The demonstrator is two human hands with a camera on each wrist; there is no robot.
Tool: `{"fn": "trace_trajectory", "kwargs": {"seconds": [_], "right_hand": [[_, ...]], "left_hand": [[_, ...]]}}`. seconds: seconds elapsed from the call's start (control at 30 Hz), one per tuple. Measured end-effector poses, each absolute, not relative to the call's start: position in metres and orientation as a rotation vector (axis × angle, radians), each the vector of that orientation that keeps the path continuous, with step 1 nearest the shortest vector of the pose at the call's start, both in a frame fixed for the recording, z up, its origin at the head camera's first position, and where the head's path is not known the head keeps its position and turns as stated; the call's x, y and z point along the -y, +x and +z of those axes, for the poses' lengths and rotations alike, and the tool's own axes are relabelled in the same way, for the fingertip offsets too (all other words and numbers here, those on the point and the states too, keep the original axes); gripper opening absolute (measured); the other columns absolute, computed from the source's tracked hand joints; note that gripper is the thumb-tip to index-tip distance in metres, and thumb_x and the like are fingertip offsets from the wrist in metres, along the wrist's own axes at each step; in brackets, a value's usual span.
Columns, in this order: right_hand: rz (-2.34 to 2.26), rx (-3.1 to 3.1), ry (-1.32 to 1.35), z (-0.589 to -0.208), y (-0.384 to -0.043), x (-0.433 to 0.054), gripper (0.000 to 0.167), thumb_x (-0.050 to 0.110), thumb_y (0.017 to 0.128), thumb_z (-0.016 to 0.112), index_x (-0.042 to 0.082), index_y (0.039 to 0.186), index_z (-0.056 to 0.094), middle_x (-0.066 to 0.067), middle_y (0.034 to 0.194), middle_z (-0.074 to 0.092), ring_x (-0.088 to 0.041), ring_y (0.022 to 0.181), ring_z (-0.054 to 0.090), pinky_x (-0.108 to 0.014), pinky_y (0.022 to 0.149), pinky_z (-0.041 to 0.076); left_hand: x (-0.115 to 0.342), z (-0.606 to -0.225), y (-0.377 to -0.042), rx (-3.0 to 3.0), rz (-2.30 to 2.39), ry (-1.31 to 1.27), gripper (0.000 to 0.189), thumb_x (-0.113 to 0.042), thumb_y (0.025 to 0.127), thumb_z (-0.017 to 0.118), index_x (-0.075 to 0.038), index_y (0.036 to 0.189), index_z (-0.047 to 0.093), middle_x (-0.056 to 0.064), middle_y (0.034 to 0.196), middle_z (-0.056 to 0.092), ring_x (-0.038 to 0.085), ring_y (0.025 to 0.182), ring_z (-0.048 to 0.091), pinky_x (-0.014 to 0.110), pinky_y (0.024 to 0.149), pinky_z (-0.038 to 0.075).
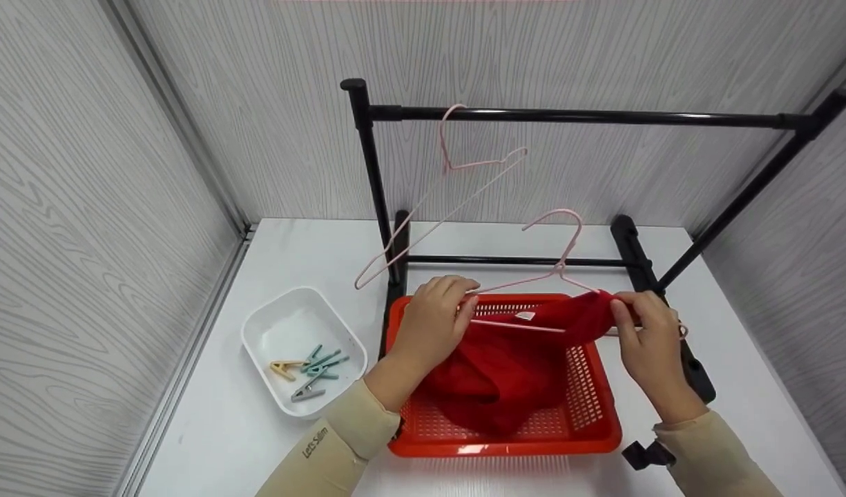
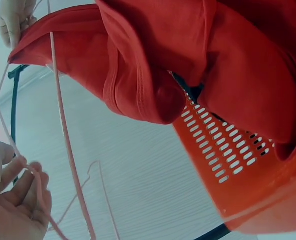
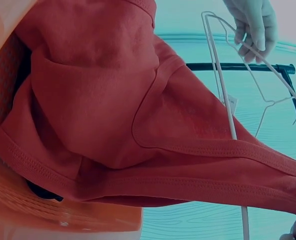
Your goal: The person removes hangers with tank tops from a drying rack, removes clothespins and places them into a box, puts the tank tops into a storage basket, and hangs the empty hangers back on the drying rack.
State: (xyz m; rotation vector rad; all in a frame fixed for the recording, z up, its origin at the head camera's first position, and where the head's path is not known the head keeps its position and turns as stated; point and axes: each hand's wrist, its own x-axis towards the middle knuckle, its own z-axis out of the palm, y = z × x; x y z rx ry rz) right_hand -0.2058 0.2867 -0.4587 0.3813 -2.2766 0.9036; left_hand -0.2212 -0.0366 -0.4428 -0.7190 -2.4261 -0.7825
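A pink wire hanger (image 1: 559,268) is held over the red basket (image 1: 505,449), its hook upward. My left hand (image 1: 433,321) grips the hanger's left arm, fingers curled round the wire in the left wrist view. At the other end, my right hand (image 1: 650,338) pinches a strap-like part of a red top (image 1: 498,379), which is drawn over the hanger's right arm. A white tag (image 1: 525,315) shows on the fabric. Most of the top hangs bunched down into the basket. In the right wrist view the hanger's lower bar (image 3: 228,110) passes behind the stretched fabric (image 3: 198,150).
A black clothes rack (image 1: 574,116) stands behind the basket. Another pink hanger (image 1: 447,148) hangs from its rail at the left. On the left of the white table (image 1: 202,414), a white tray (image 1: 284,331) holds several clothespins (image 1: 319,366).
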Motion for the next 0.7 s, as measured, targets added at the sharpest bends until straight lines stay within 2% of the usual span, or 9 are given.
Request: {"fn": "trace_trajectory", "kwargs": {"seconds": [0.13, 0.53, 0.7], "right_hand": [[0.904, 2.285, 0.383, -0.4587, -0.2052, -0.2867, 0.008, 0.001, 0.096, 0.064, -0.003, 0.101, 0.068, -0.012, 0.086, 0.064, -0.011, 0.081, 0.054, -0.035, 0.077, 0.031], [0.888, 2.297, 0.441, -0.4594, -0.2065, -0.2879, 0.007, 0.002, 0.095, 0.065, -0.002, 0.100, 0.069, -0.010, 0.085, 0.064, -0.011, 0.079, 0.054, -0.032, 0.076, 0.030], [0.890, 2.314, 0.464, -0.4579, -0.2065, -0.2884, 0.006, 0.001, 0.095, 0.065, -0.001, 0.100, 0.069, -0.009, 0.085, 0.064, -0.010, 0.078, 0.055, -0.031, 0.077, 0.031]], "left_hand": [[0.0348, -0.4453, -0.2224, 2.466, -0.903, -0.756, 0.020, -0.019, 0.104, 0.056, -0.011, 0.117, 0.067, 0.002, 0.111, 0.068, 0.019, 0.105, 0.062, 0.031, 0.098, 0.048], [0.0329, -0.4505, -0.2226, 2.394, -0.993, -0.746, 0.012, -0.014, 0.100, 0.061, -0.010, 0.106, 0.071, 0.000, 0.095, 0.067, 0.017, 0.092, 0.062, 0.028, 0.087, 0.051], [0.0336, -0.4512, -0.2229, 2.361, -1.005, -0.754, 0.010, -0.012, 0.099, 0.062, -0.008, 0.103, 0.071, 0.002, 0.093, 0.067, 0.018, 0.090, 0.062, 0.029, 0.085, 0.052]]}}
